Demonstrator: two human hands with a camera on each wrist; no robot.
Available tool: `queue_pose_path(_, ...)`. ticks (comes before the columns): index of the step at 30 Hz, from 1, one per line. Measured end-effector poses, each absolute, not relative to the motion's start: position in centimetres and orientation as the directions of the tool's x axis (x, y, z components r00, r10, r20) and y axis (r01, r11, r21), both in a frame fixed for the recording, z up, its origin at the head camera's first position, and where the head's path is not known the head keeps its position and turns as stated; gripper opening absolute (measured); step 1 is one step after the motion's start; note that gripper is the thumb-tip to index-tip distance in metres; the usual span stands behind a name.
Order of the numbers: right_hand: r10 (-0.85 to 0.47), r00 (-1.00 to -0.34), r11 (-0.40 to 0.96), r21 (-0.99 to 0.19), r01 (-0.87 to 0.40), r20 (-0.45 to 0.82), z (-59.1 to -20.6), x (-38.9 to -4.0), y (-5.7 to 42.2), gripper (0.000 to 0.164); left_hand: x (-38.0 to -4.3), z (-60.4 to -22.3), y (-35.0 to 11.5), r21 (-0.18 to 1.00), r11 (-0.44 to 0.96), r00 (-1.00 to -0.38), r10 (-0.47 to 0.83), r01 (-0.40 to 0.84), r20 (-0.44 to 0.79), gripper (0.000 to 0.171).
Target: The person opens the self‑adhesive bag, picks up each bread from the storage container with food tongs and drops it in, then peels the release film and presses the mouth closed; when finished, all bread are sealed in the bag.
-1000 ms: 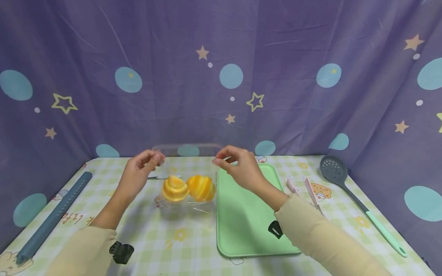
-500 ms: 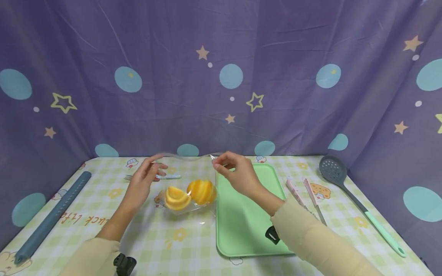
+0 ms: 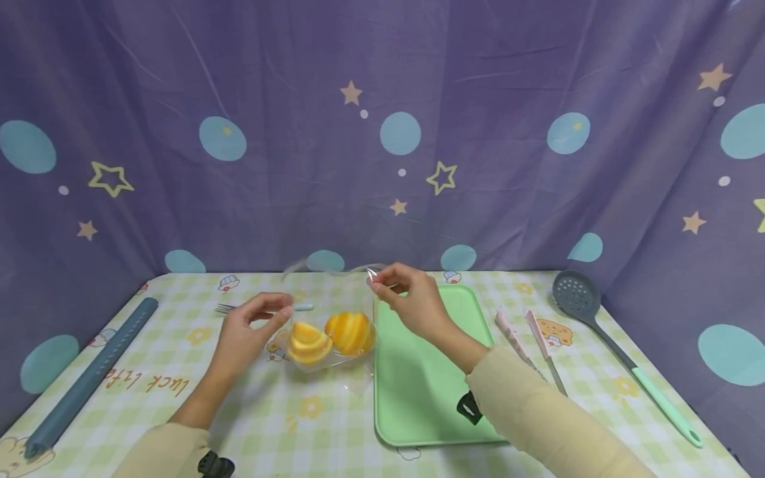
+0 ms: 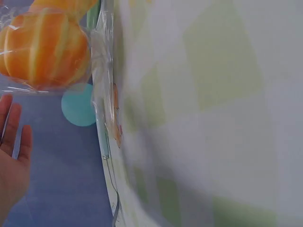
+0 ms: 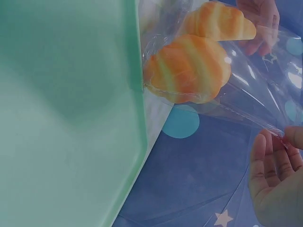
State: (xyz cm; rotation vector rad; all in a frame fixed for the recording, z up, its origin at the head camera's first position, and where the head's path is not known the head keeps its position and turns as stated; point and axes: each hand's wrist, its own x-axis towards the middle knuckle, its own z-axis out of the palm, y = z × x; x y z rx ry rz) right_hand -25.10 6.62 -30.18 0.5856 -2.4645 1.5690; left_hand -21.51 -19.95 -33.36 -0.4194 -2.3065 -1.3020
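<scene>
A clear plastic bag (image 3: pixel 335 362) hangs upright just left of the green tray, holding two orange-yellow striped bread rolls (image 3: pixel 349 333), one of them croissant-shaped (image 5: pixel 220 21). The right hand (image 3: pixel 412 295) pinches the bag's top right corner between thumb and fingers; the right wrist view shows the film stretched from that pinch. At the bag's left side is the left hand (image 3: pixel 251 328), thumb and fingers apart, fingers fairly straight in the left wrist view. No film shows in its grasp. The bag's top edge (image 3: pixel 329 271) is wavy and loose on the left.
The green tray (image 3: pixel 430 398) lies under the right forearm. Behind the left hand is a fork (image 3: pixel 303 307) with a pale blue handle. Pink-handled tongs (image 3: pixel 540 335) and a slotted skimmer (image 3: pixel 578 295) lie right; a dark blue-grey long box (image 3: pixel 95 372) lies far left.
The left hand has let go of the bag's top left corner and moved down beside it. The bag and rolls have sunk slightly. The right hand keeps its pinch, nearly still.
</scene>
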Motion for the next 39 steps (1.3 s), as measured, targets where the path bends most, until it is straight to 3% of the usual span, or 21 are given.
queue_pose_path(4, -0.239, -0.907, 0.358, -0.837, -0.415, 0.348, -30.5, -25.2, 6.8, 0.010, -21.6, -33.0, -19.3, 0.739, 0.494, -0.857, 0.026, 0.458, 0.514, 0.014)
queue_pose_path(11, -0.233, -0.888, 0.307, -0.836, -0.455, 0.397, -30.6, -25.3, 7.1, 0.015, -22.6, -33.6, -20.1, 0.843, 0.272, -0.878, 0.018, 0.464, 0.478, 0.019)
queue_pose_path(20, -0.223, -0.851, 0.169, -0.841, -0.514, 0.475, -27.7, -23.3, 7.8, 0.050, -22.9, -32.2, -21.2, 0.836, -0.027, -0.837, -0.023, 0.548, 0.547, 0.014)
queue_pose_path(27, -0.265, -0.902, 0.141, -0.912, -0.386, 0.341, -27.3, -23.4, 8.7, 0.036, -22.3, -30.2, -21.6, 0.787, -0.177, -0.805, -0.052, 0.590, 0.591, 0.006)
queue_pose_path(31, -0.274, -0.919, 0.106, -0.941, -0.322, 0.284, -27.7, -24.1, 9.1, 0.031, -22.0, -29.8, -21.7, 0.759, -0.291, -0.797, -0.022, 0.582, 0.603, 0.011)
queue_pose_path(36, -0.316, -0.919, 0.001, -0.968, -0.250, 0.237, -27.3, -24.1, 9.2, 0.032, -21.8, -29.8, -21.9, 0.747, -0.436, -0.833, -0.010, 0.502, 0.554, 0.020)
queue_pose_path(39, -0.358, -0.913, -0.011, -0.979, -0.205, 0.195, -27.4, -24.0, 8.9, 0.030, -21.9, -30.5, -22.0, 0.780, -0.436, -0.874, -0.032, 0.449, 0.486, 0.020)
